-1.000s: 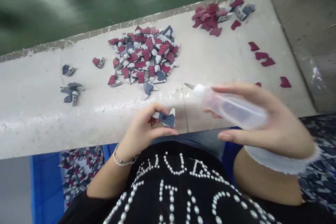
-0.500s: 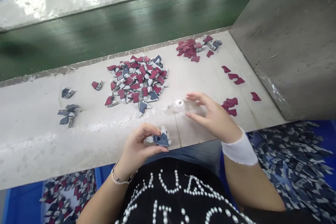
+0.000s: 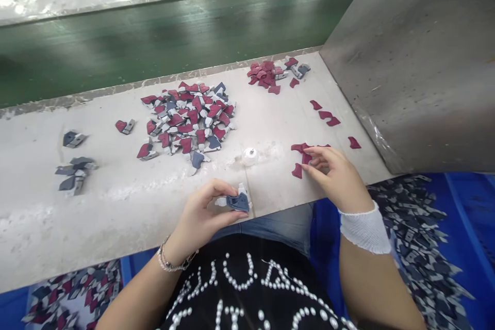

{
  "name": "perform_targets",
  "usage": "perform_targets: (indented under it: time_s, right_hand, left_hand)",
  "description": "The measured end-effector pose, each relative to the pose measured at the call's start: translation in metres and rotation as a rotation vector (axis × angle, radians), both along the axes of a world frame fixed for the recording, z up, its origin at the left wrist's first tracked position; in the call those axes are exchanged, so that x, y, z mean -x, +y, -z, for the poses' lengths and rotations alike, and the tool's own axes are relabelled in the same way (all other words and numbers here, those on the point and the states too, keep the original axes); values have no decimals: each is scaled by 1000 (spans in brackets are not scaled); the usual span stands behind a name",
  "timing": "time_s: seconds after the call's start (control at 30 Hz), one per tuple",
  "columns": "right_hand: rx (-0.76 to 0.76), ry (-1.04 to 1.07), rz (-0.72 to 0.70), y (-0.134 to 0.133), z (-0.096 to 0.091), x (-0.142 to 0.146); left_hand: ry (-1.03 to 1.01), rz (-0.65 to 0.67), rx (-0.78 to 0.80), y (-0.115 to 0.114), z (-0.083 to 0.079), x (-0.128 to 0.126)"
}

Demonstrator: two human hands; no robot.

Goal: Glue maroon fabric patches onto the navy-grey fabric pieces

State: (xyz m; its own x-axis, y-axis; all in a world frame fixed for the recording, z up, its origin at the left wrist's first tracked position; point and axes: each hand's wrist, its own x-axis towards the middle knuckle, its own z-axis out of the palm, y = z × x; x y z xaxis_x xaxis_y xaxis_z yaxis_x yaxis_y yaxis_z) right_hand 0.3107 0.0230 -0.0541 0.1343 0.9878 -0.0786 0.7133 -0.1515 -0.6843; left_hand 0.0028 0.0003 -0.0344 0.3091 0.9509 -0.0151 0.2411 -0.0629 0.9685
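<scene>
Head view, looking down: your left hand [image 3: 204, 210] is pinching a blue-grey and white piece [image 3: 238, 201] between thumb and fingers, near the close edge of the pale counter [image 3: 96, 227]. Your right hand [image 3: 342, 180], above a white wristband [image 3: 365, 229], is curving its thumb and fingertips around a loose cluster of dark red pieces [image 3: 297, 170] farther right; whether that grip is closing on one, I cannot tell. Between your hands, slightly farther away, a white-capped bottle [image 3: 249, 154] is pointing its tip upward. Beyond your left hand, a large mixed pile [image 3: 193, 116] of red, blue-grey and white pieces is covering part of the counter. Toward the far edge, a smaller red pile [image 3: 264, 73] is lying to its right.
</scene>
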Motion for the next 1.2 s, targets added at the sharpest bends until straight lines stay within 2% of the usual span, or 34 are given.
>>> perform_targets:
  time_s: [0.13, 0.3, 0.5, 0.57, 0.67, 0.73, 0.8, 0.9, 1.07, 1.2]
  right_hand:
    - [38, 27, 1, 10, -1, 1]
    - [95, 74, 27, 11, -6, -2]
    - [143, 259, -4, -3, -36, 20]
    - [206, 440, -77, -8, -48, 31]
    - [296, 738, -287, -13, -60, 49]
    - [337, 861, -420, -13, -62, 60]
    - [354, 912, -486, -13, -63, 71]
    - [365, 890, -484, -14, -63, 83]
    - [458, 878, -394, -16, -66, 89]
    - [484, 903, -392, -14, -64, 91]
  left_hand:
    - [32, -27, -15, -1, -1, 3]
    - [17, -52, 48, -6, 2, 4]
    - [-2, -47, 65, -9, 4, -1]
    - [-37, -67, 65, -8, 6, -4]
    - [-144, -118, 82, -7, 9, -8]
    - [-207, -158, 95, -7, 11, -9]
    - [-239, -190, 106, -7, 11, -10]
    - [-249, -215, 103, -7, 10, -9]
    - [-276, -230, 89, -6, 10, -7]
    - [-249, -208, -57, -6, 14, -5]
